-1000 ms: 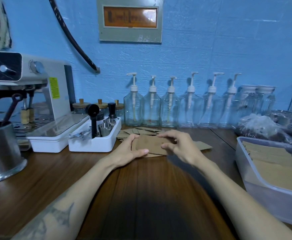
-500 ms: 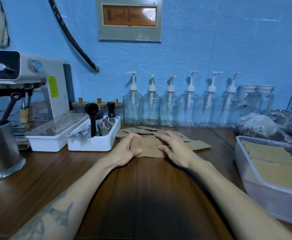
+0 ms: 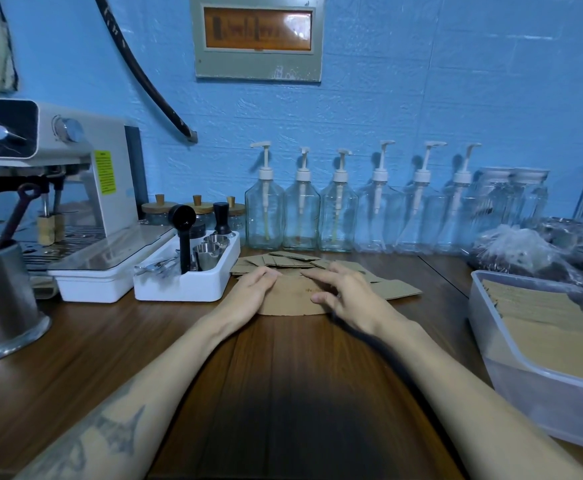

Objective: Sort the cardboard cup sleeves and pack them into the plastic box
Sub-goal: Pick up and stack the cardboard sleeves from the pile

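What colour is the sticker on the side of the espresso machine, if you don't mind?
The sticker on the espresso machine is bright yellow-green with dark print, seen in the head view.

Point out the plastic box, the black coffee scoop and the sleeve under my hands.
plastic box [image 3: 511, 372], head view, near wall
black coffee scoop [image 3: 179, 214], head view, round head
sleeve [image 3: 295, 296], head view, bare middle

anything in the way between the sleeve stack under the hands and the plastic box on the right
Nothing visible. Bare brown wooden counter lies between the stack of flat brown cardboard sleeves and the clear plastic box, whose top is open.
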Action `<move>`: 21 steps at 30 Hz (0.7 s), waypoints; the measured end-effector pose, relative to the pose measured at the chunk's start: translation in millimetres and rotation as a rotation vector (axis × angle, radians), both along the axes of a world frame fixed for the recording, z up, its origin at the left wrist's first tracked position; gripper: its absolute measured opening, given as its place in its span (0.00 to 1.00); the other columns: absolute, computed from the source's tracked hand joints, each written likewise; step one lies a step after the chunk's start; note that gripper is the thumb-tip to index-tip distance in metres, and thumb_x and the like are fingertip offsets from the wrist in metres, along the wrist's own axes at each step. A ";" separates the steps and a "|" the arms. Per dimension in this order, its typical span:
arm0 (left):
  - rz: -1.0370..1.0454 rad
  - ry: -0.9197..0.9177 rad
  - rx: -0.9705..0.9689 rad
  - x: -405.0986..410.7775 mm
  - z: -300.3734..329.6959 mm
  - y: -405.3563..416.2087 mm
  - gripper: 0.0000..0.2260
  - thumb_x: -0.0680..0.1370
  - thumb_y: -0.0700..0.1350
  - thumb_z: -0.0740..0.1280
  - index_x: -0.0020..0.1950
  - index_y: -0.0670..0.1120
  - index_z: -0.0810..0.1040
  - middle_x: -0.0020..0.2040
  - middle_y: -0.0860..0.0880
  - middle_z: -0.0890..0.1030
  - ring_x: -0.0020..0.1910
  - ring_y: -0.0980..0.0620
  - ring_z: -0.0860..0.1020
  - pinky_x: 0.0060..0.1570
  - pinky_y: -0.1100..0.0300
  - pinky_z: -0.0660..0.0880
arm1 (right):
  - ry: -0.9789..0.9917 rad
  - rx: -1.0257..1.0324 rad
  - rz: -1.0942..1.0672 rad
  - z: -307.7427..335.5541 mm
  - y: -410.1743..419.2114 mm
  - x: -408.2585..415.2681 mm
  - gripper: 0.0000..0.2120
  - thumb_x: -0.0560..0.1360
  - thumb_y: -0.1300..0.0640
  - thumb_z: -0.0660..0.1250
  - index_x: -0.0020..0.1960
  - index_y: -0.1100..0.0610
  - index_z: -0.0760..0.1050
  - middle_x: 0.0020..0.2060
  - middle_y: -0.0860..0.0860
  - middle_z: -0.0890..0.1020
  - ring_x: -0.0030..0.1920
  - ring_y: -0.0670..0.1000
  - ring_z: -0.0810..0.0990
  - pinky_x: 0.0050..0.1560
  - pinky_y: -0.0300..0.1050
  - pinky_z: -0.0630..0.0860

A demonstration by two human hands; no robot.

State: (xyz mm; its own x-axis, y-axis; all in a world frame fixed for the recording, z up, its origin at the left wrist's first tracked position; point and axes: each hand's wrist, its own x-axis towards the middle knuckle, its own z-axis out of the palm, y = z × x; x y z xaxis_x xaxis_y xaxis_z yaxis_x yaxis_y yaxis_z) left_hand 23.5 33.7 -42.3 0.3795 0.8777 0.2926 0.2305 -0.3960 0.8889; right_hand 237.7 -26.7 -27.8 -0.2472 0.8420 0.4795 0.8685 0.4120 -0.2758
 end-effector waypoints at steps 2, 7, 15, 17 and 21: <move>-0.007 -0.003 0.002 0.3 -0.1 -0.3 0.12 0.84 0.51 0.57 0.51 0.54 0.79 0.51 0.55 0.82 0.53 0.56 0.78 0.49 0.63 0.69 | 0.008 -0.006 -0.014 -0.8 0.3 -0.1 0.24 0.79 0.53 0.67 0.74 0.47 0.68 0.59 0.51 0.75 0.61 0.51 0.72 0.59 0.39 0.64; -0.042 0.127 0.015 -2.3 -4.3 -1.8 0.14 0.76 0.67 0.61 0.55 0.61 0.71 0.56 0.61 0.76 0.54 0.66 0.75 0.48 0.65 0.69 | 0.027 -0.012 -0.034 -3.7 1.7 -2.6 0.26 0.78 0.54 0.68 0.74 0.46 0.68 0.60 0.51 0.75 0.65 0.53 0.71 0.60 0.37 0.62; -0.052 0.135 0.110 -4.3 -5.0 1.2 0.09 0.79 0.49 0.68 0.54 0.57 0.70 0.53 0.53 0.78 0.50 0.57 0.77 0.45 0.64 0.71 | 0.095 -0.090 -0.013 0.1 -1.7 0.5 0.26 0.78 0.55 0.69 0.74 0.45 0.69 0.54 0.50 0.76 0.59 0.50 0.73 0.63 0.45 0.69; -0.066 0.115 0.113 -4.2 -4.3 -0.2 0.09 0.79 0.47 0.68 0.54 0.56 0.70 0.52 0.52 0.79 0.49 0.56 0.78 0.46 0.63 0.73 | 0.118 -0.117 -0.002 1.3 -2.6 2.3 0.25 0.78 0.52 0.69 0.73 0.45 0.69 0.60 0.49 0.77 0.62 0.49 0.72 0.65 0.45 0.69; -0.069 0.108 0.110 -4.8 -2.8 -2.4 0.08 0.79 0.46 0.69 0.54 0.54 0.71 0.52 0.50 0.80 0.52 0.52 0.79 0.53 0.58 0.76 | 0.322 -0.166 -0.022 6.1 -4.9 12.0 0.24 0.79 0.42 0.63 0.73 0.45 0.69 0.67 0.46 0.75 0.64 0.46 0.73 0.65 0.45 0.70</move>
State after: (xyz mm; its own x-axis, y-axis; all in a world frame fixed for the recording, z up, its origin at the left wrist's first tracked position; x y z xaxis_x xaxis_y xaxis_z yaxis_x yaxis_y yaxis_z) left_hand 18.7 31.2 -45.2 0.4723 0.8132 0.3400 0.2914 -0.5081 0.8105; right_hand 249.6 -31.6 -21.7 -0.0867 0.9184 0.3861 0.7340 0.3209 -0.5985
